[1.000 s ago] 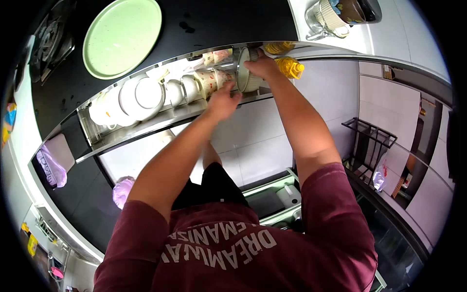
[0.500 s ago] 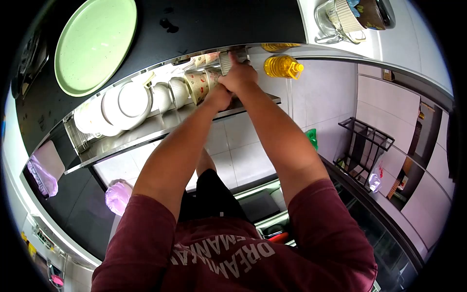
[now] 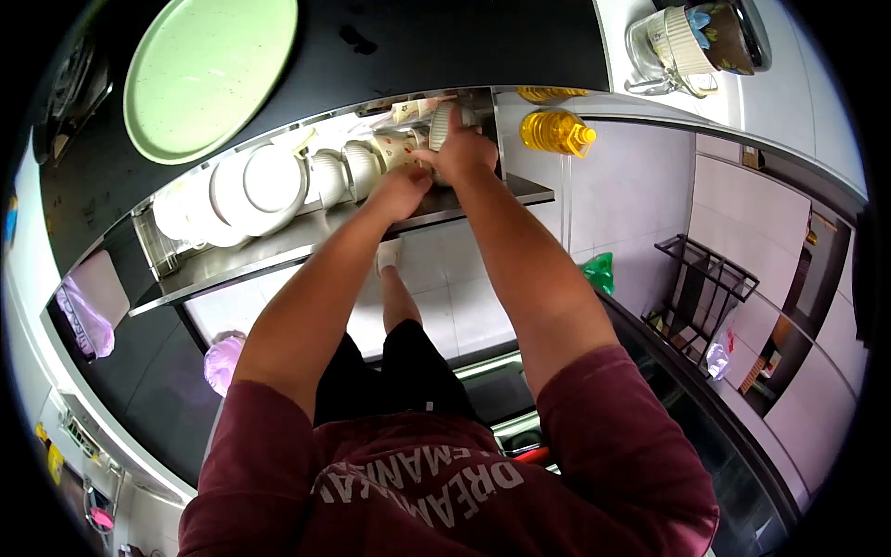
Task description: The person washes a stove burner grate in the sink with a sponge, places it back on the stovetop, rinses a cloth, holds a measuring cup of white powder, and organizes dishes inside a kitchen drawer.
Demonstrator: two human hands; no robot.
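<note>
My right hand (image 3: 466, 153) is closed on a ribbed white bowl (image 3: 440, 128) at the right end of a pull-out metal drawer (image 3: 316, 230). The bowl is tilted, and my fingers hide part of it. Just left of it, my left hand (image 3: 401, 192) is over the drawer's front edge with its fingers curled; what they hold, if anything, is hidden. A cream patterned cup (image 3: 393, 148) is beside my hands. Further left in the drawer stand ribbed white bowls (image 3: 361, 169) and white plates (image 3: 269, 190) on edge.
A black countertop (image 3: 445, 46) overhangs the drawer, with a light green plate (image 3: 209, 74) on it. An oil bottle (image 3: 555, 133) stands right of the drawer. A glass jug (image 3: 650, 56) is at the upper right. A black metal rack (image 3: 701, 288) stands further right.
The ribbed bowl in my right hand has turned and shows more of its side. My left hand has drawn slightly apart from my right. The view has shifted a little.
</note>
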